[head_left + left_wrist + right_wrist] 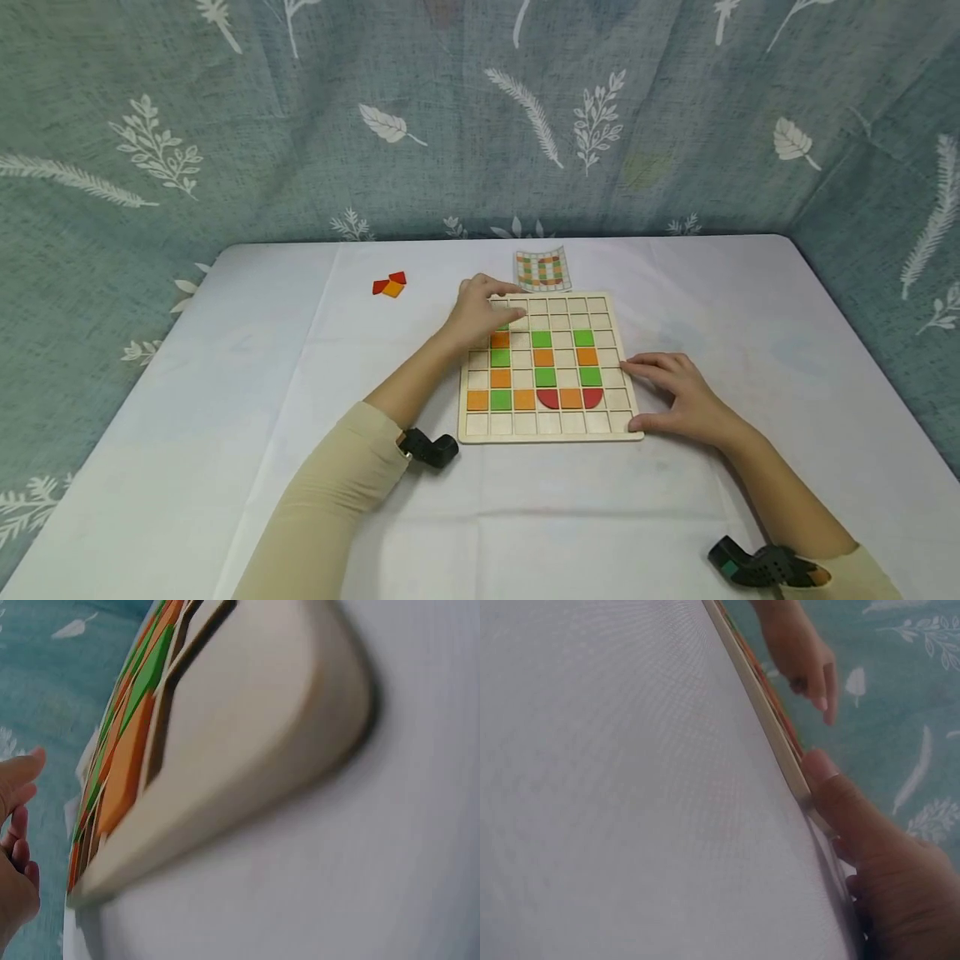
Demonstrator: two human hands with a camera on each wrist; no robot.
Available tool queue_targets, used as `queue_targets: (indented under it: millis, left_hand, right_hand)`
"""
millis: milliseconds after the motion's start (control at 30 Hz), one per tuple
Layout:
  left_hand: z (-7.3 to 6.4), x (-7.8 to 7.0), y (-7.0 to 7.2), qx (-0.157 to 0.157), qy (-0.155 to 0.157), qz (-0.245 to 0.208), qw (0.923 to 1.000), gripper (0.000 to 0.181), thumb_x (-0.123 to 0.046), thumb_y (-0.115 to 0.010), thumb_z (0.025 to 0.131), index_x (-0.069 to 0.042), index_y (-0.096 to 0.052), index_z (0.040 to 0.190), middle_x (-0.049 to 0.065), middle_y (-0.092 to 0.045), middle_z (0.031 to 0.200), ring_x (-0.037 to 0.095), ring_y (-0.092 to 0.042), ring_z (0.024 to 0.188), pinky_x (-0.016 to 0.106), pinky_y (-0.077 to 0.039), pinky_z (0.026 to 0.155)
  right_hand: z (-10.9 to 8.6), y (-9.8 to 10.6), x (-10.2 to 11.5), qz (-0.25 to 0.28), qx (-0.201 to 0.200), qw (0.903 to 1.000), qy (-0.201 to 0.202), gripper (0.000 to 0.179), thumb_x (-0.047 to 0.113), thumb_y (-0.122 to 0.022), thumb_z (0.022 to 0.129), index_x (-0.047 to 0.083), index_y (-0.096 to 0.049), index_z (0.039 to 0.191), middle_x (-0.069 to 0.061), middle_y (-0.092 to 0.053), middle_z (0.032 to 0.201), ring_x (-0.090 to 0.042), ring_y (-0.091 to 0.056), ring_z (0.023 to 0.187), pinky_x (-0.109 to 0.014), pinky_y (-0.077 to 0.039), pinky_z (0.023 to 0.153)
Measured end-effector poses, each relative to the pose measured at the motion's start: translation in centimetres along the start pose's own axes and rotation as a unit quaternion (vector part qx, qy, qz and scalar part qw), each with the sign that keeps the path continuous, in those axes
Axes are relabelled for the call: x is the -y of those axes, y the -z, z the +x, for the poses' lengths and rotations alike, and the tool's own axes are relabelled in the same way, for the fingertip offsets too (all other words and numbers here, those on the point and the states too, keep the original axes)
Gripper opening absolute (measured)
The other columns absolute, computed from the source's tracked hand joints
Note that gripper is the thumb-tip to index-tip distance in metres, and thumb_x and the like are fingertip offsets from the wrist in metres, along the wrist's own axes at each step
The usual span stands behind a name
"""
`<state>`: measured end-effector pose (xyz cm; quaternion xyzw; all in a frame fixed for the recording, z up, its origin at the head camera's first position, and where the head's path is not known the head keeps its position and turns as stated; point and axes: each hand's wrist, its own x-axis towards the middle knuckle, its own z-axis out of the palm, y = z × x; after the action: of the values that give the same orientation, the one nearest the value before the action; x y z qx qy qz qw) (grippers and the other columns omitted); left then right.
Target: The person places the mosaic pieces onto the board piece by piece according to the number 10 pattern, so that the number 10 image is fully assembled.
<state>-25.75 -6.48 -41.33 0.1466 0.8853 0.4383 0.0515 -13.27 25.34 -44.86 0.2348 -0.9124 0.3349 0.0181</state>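
Observation:
A square wooden grid board lies on the table, with green tiles, orange tiles and red rounded tiles in some of its squares. My left hand is over the board's far left part, thumb and forefinger apart, with nothing visible between them; it partly covers a green tile. In the left wrist view the board's near left corner looms large. At the right edge, my right hand rests against the board, its thumb on the near corner and its fairly straight fingers farther up the side.
Just beyond the board lies a small pattern card printed with a coloured grid. Loose pieces, an orange square and two red ones, lie together at the far left of the white-covered table. A leaf-patterned curtain hangs behind.

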Motion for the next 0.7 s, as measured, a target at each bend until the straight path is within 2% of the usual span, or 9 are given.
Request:
queue_targets:
  millis: [233,467,700]
  left_hand:
    - [-0.3,2.1,3.6,-0.052,0.023,0.024,0.9981,0.046,-0.032,-0.071,0.084,-0.013,-0.063,0.125,0.009,-0.051,0.118,0.026,-0.038,0.111,0.042,-0.037,0.092]
    - [-1.1,4.5,6.7,-0.099,0.044,0.058,0.9924,0.046,-0.029,-0.071,0.084,-0.013,-0.062,0.127,0.012,-0.053,0.116,0.028,-0.039,0.111,0.042,-0.036,0.091]
    - [-1.7,7.1,9.5,-0.139,0.065,0.068,0.9858,0.047,-0.026,-0.070,0.084,-0.009,-0.061,0.127,0.016,-0.051,0.120,0.032,-0.036,0.110,0.042,-0.033,0.089]
  right_hand:
    - [0.0,0.0,0.2,0.000,0.005,1.0000,-0.004,0.077,0.036,-0.086,0.064,0.009,-0.057,0.130,-0.012,-0.050,0.131,-0.030,-0.035,0.117,-0.049,-0.030,0.089]
    - [0.0,0.0,0.2,0.000,0.005,1.0000,-0.007,0.077,0.036,-0.086,0.064,0.009,-0.057,0.130,-0.012,-0.050,0.131,-0.030,-0.035,0.118,-0.050,-0.030,0.091]
    - [-0.1,0.1,0.3,0.003,0.006,0.9999,-0.011,0.077,0.035,-0.086,0.064,0.008,-0.057,0.130,-0.013,-0.050,0.131,-0.031,-0.035,0.118,-0.050,-0.029,0.091]
